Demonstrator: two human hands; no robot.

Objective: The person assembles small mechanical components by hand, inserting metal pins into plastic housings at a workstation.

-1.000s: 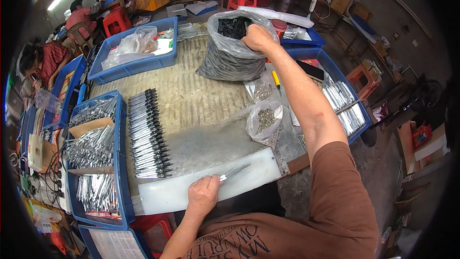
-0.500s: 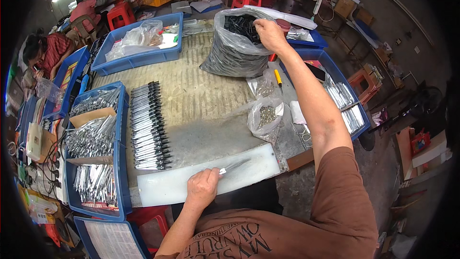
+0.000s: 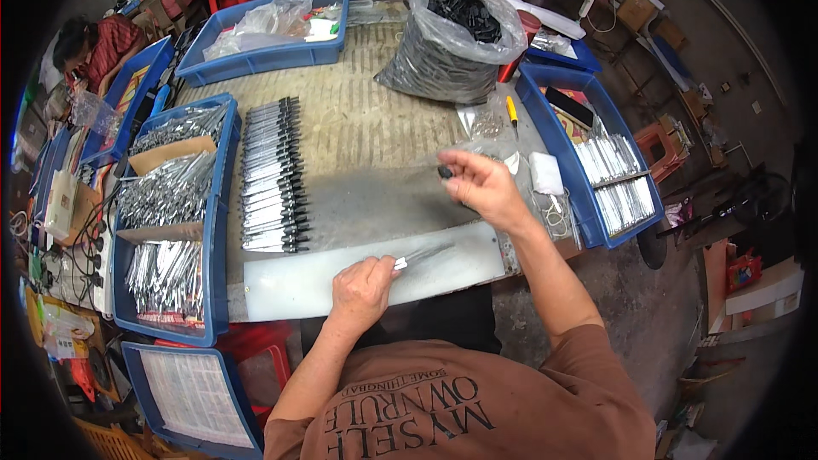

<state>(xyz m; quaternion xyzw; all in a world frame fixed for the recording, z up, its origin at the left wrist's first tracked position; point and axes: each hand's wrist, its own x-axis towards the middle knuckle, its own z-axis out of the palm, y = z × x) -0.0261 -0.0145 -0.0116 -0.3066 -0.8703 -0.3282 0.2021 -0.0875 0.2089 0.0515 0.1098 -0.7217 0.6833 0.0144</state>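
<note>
My left hand (image 3: pixel 362 291) rests at the white board (image 3: pixel 294 285) along the table's near edge, closed round a slim piece whose white end (image 3: pixel 400 263) sticks out past the fingers; the rest of it is hidden. Over the table to the right of it, my right hand (image 3: pixel 487 192) pinches a small black part (image 3: pixel 445 172) between thumb and fingers. At the back stands a clear plastic bag (image 3: pixel 426 77) filled with small black parts (image 3: pixel 464 17). Left of the middle lies a neat column of slim silver rods with black ends (image 3: pixel 273 175).
A blue divided tray (image 3: pixel 223 204) of loose silver rods sits at the left. Another blue tray (image 3: pixel 588 179) with bundled silver rods and a phone (image 3: pixel 569 107) lies at the right. Near it are a yellow-handled tool (image 3: pixel 512 111) and a white block (image 3: pixel 545 173). Co-workers (image 3: pixel 102 51) sit far left.
My right hand has come from the mouth of the black-parts bag back toward me, now with a small black part. My left hand keeps its hold at the board. The view has shifted slightly.
</note>
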